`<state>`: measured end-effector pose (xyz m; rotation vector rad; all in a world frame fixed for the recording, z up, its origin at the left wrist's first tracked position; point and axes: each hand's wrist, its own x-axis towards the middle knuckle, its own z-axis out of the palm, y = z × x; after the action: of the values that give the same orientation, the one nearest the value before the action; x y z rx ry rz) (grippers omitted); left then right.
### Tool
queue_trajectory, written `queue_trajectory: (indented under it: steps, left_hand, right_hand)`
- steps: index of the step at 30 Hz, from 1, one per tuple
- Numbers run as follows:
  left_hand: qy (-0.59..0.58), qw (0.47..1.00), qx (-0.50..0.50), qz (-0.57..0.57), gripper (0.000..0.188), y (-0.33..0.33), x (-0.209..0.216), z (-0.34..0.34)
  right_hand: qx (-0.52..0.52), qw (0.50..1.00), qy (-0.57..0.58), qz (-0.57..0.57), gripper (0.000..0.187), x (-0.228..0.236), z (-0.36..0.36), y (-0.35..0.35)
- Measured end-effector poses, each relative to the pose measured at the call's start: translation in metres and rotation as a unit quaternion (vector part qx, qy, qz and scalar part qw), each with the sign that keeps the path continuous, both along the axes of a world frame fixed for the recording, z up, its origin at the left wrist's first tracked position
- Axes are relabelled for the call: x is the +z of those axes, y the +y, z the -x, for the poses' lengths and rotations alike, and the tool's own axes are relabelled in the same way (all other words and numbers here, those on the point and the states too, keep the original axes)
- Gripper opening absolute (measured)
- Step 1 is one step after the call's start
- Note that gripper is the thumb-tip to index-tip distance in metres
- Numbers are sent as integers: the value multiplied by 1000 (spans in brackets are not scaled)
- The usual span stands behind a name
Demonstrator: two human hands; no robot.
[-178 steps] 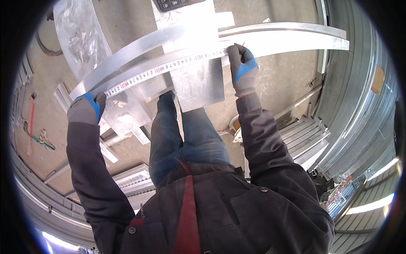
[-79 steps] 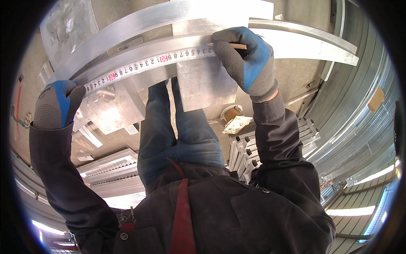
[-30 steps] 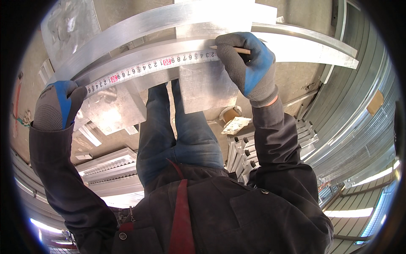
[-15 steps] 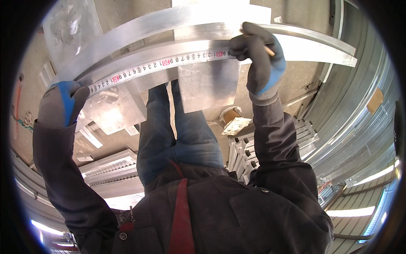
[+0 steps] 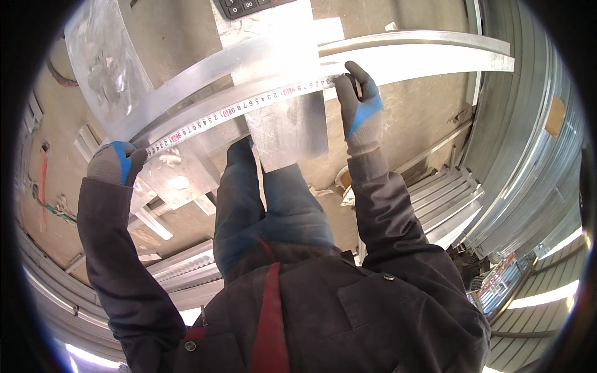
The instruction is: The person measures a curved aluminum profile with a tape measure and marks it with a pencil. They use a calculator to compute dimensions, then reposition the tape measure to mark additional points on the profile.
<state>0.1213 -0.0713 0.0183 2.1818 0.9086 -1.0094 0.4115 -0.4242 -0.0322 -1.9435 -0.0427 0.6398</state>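
Note:
A white tape measure blade [image 5: 205, 123] with black and red markings runs between my hands, along a long silvery metal bar [image 5: 180, 115]. My left hand [image 5: 118, 163], in a grey and blue glove, is closed around the blade's left end; the tape's case does not show. Gloved alike, my right hand [image 5: 362, 112] pinches the blade's right end between thumb and fingers. Under the bar's middle lies a flat metal plate [image 5: 289, 137]. Another long bar [image 5: 416, 59], bright with glare, extends beyond my right hand.
A black calculator [image 5: 245, 7] sits at the far edge. Long metal profiles [image 5: 522, 168] are stacked on the right, and shorter ones [image 5: 444, 193] lie beside my right forearm. A shiny sheet [image 5: 106, 56] lies far left. A red strip [image 5: 43, 186] is on the floor at left.
My right hand has moved left and sits nearer the tape's end, with more markings uncovered. The thin orange stick seen in it earlier no longer shows. The view has shifted, bringing in the calculator.

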Motion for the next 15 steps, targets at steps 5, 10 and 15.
queue_trajectory:
  steps: [5, 10, 15]
  left_hand:
    - [5, 1000, -13, -11, 46, 0, 0, -1]
    - [-5, 999, -32, -22, 46, -1, 6, -5]
    - [20, 999, -36, -15, 39, 3, 12, -10]
  right_hand:
    - [-26, 999, 19, -28, 41, -3, 5, 8]
    - [-25, 999, -9, -32, 38, -10, 6, 8]
    - [-17, 999, -44, -21, 36, -18, 8, 3]
